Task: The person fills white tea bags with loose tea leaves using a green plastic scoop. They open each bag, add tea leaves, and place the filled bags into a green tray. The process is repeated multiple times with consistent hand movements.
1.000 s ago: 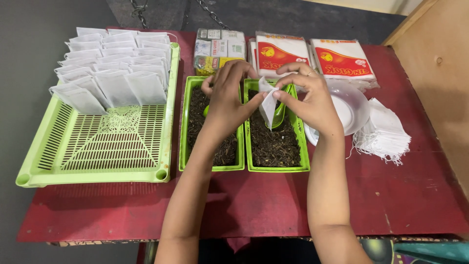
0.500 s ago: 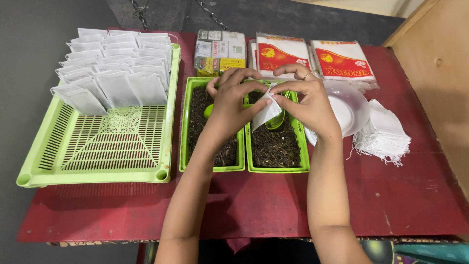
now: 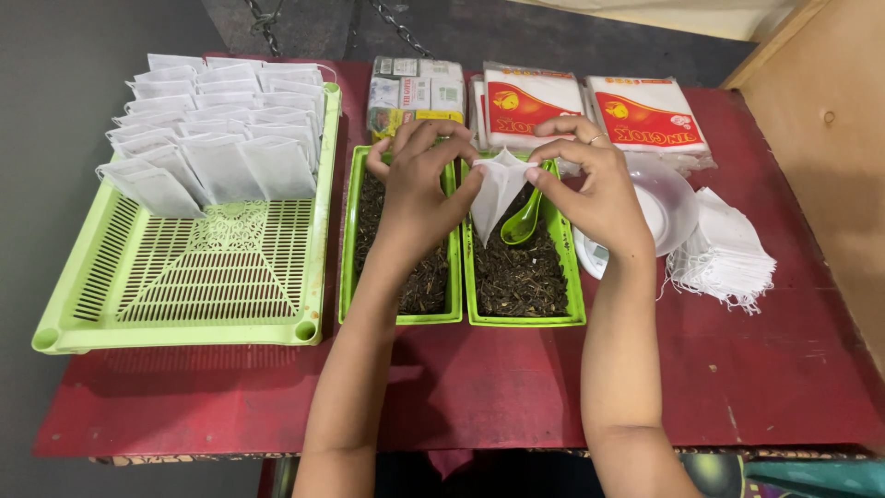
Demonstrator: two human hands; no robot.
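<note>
Left hand (image 3: 417, 189) and right hand (image 3: 599, 189) both pinch top edge of small white paper bag (image 3: 496, 189), fingers closed on it, mouth pulled apart. Bag hangs above right green tray (image 3: 573, 286) of dark loose leaves, green spoon (image 3: 522, 221) lying in tray just beneath. Second leaf tray (image 3: 348, 267) beside it. Big green basket (image 3: 184, 295) at left of red counter (image 3: 516, 387) holds rows of filled bags (image 3: 217, 129). Stack of empty bags (image 3: 724, 254) at right.

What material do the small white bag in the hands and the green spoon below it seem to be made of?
The white bag, pinched by the left hand and right hand, looks like thin matte filter paper or non-woven fabric: it creases softly. The green spoon seems glossy plastic, since light reflects off its bowl.
</note>
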